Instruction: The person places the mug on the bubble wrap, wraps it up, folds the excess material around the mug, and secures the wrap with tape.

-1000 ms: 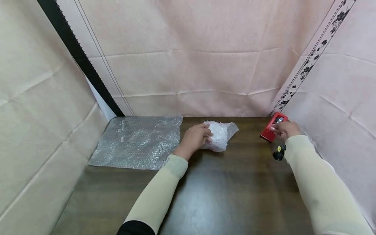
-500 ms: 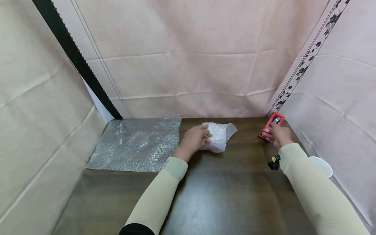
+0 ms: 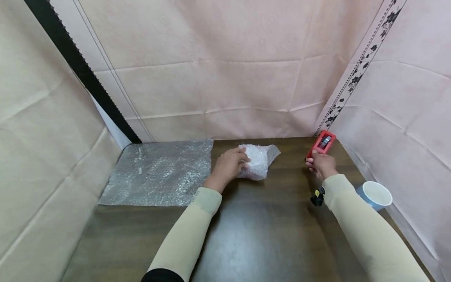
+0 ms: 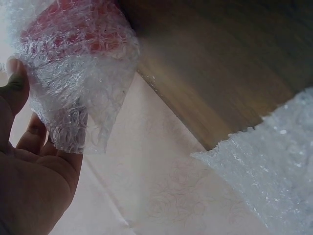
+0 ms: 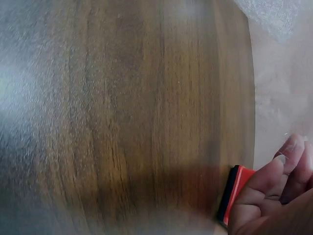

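One bubble-wrapped bundle (image 3: pixel 258 160) sits near the far edge of the worktop (image 3: pixel 267 223) in the head view: pale, rounded, puckered, a loose clear flap at its right. The left hand (image 3: pixel 229 164) grips its left side. Near the far right corner we find a slim red dispenser (image 3: pixel 320 144), its cut-out frame showing a grey piece. The right hand (image 3: pixel 323 164) has curled fingers at its near end; we cannot tell what they grip. A flat, glossy bubble-wrap sheet (image 3: pixel 160 174) spreads over the far left corner, and a light blue cup (image 3: pixel 375 195) stands by the right edge.

In the left wrist view, we see red through the bundle's crinkled, transparent layers, held between the thumb and bent fingers.

In the right wrist view, brown wood grain dominates. The dispenser's red and black corner peeks out beside the right hand, its bent fingertips close together.
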`<state>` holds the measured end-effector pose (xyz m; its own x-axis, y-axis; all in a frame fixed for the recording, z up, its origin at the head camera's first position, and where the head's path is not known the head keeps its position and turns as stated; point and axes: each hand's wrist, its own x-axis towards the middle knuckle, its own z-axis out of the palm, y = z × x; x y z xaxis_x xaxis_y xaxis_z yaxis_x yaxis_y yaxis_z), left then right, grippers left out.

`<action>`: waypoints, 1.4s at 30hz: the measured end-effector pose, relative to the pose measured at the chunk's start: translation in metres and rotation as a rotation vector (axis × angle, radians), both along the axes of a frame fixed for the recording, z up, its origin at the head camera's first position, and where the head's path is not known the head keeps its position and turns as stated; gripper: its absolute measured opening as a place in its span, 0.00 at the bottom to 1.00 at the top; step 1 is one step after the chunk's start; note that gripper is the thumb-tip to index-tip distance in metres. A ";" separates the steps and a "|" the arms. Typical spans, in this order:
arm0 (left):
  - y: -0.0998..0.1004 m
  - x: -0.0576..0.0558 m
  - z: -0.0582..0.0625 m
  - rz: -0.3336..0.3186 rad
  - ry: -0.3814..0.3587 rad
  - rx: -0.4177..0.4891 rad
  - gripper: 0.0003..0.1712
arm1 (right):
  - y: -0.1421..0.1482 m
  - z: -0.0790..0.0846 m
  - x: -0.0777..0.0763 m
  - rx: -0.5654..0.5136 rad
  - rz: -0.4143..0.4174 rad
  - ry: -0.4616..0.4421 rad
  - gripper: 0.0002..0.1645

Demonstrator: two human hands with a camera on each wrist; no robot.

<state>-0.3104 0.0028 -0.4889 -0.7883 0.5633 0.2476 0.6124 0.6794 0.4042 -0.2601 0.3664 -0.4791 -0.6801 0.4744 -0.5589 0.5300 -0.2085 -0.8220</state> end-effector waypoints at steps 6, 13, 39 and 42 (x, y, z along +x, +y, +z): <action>-0.003 0.000 0.001 -0.005 -0.012 0.001 0.17 | -0.005 0.000 0.002 -0.035 -0.017 0.013 0.29; -0.006 0.000 0.005 0.007 0.004 0.021 0.15 | -0.006 0.002 -0.001 -0.077 -0.035 0.041 0.21; -0.005 0.001 -0.003 0.002 -0.015 0.037 0.17 | -0.018 -0.014 0.002 0.081 -0.142 0.085 0.28; -0.005 0.001 -0.003 -0.003 -0.019 0.038 0.17 | -0.019 -0.014 0.002 0.076 -0.151 0.071 0.28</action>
<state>-0.3096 -0.0022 -0.4923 -0.7914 0.5560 0.2541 0.6064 0.6618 0.4408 -0.2583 0.3477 -0.4933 -0.6345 0.6133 -0.4704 0.4371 -0.2172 -0.8728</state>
